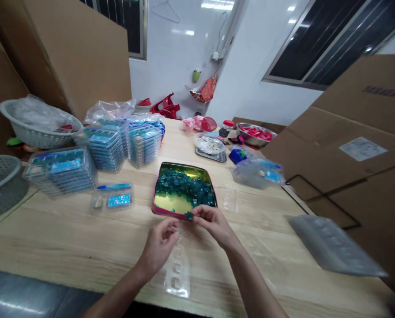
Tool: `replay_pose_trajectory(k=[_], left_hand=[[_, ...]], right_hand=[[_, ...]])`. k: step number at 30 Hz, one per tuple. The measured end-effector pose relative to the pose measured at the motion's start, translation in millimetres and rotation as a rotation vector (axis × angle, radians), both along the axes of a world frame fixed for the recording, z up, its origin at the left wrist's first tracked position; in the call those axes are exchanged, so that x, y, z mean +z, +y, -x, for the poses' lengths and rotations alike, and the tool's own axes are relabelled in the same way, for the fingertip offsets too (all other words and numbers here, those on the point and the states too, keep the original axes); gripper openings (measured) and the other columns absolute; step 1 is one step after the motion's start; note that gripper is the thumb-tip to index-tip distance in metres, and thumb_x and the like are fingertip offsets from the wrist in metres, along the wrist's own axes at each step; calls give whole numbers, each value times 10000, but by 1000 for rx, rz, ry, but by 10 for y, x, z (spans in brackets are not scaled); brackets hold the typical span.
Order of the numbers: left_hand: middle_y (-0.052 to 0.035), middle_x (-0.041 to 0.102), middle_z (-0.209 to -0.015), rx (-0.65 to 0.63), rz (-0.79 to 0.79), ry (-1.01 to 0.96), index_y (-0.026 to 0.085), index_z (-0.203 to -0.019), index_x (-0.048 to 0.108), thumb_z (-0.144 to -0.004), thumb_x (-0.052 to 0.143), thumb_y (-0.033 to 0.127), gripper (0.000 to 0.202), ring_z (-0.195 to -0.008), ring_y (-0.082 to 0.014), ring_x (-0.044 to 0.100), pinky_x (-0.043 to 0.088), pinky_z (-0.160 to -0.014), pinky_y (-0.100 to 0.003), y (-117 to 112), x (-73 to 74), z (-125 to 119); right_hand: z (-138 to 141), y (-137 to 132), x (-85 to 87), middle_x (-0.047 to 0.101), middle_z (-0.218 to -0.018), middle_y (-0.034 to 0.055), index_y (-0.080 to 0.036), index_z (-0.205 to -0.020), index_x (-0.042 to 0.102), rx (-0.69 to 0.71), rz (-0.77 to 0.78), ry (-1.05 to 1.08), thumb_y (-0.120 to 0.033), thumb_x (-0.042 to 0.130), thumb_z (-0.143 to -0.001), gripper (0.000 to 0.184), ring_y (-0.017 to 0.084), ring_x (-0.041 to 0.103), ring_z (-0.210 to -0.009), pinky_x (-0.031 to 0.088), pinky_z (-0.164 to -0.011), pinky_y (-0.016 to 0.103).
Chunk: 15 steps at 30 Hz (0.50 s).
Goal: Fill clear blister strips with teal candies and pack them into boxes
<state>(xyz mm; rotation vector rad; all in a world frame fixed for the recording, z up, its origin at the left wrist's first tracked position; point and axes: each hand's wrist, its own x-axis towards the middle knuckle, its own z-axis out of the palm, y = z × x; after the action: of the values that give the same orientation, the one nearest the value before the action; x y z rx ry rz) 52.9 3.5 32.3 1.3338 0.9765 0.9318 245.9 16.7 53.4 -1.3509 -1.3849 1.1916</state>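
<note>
A shallow rectangular tin (175, 213) with a gold inside and a pink-red rim stands in front of me. It holds a heap of small dark teal translucent pieces (184, 181), mostly toward its back and right. At the tin's near edge my right hand (213, 224) pinches one dark teal piece (189, 216) between thumb and fingertips. Just left of it, my left hand (160, 245) has its fingers curled together; whether anything is in them is hidden. Below the hands a clear plastic blister tray (178, 274) with moulded hollows lies on the table, partly covered by my left hand.
Stacks of filled clear packs (65, 170) stand at the left, with a single pack (114, 198) before them. Grey baskets (1, 185) line the left edge. A metal tray (213, 154) sits behind the tin. A plastic-wrapped bundle (258, 172) and cardboard box (356, 145) are at right.
</note>
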Motion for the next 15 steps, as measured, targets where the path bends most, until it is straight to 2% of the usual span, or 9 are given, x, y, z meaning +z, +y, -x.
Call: replay_pose_trajectory(k=[3, 7, 9, 11, 13, 15], left_hand=[[-73, 668, -898, -5, 208, -280, 143, -1027, 618, -671, 688, 236, 375, -747, -169, 629, 528, -641, -282, 88, 71, -112], [-62, 680, -822, 14, 305, -390, 120, -864, 657, -600, 758, 247, 311, -651, -132, 603, 495, -590, -245, 86, 36, -102], [-54, 680, -797, 27, 344, -403, 118, -811, 654, -598, 766, 258, 278, -628, -125, 596, 477, -576, -238, 58, -24, -47], [-29, 661, -719, 53, 356, -394, 117, -744, 641, -595, 770, 260, 244, -580, -105, 570, 445, -550, -219, 25, -81, 11], [2, 617, -628, 78, 340, -381, 117, -674, 615, -595, 769, 255, 222, -526, -80, 525, 401, -516, -201, -9, -109, 60], [21, 574, -580, 71, 319, -374, 118, -634, 593, -615, 756, 254, 213, -504, -67, 487, 365, -496, -193, -42, -97, 97]], right_hand=[[196, -157, -19, 658, -716, 16, -161, -794, 633, 13, 40, 173, -342, 706, -705, 214, 133, 595, -626, 454, -597, 246], [385, -291, -103, 659, -742, 16, -180, -850, 629, -21, 16, 272, -347, 700, -720, 224, 142, 615, -636, 489, -603, 260], [465, -349, -130, 660, -800, 22, -196, -926, 611, -25, -35, 227, -319, 687, -737, 238, 144, 619, -656, 500, -608, 265], [542, -404, -131, 652, -846, 31, -209, -949, 607, -18, -117, 96, -287, 675, -750, 224, 151, 616, -691, 501, -626, 269], [603, -447, -113, 635, -846, 39, -208, -886, 625, -20, -189, -49, -281, 660, -766, 145, 159, 599, -720, 491, -632, 268], [637, -473, -94, 615, -818, 37, -202, -824, 631, -21, -196, -96, -295, 654, -773, 109, 160, 579, -717, 477, -618, 262]])
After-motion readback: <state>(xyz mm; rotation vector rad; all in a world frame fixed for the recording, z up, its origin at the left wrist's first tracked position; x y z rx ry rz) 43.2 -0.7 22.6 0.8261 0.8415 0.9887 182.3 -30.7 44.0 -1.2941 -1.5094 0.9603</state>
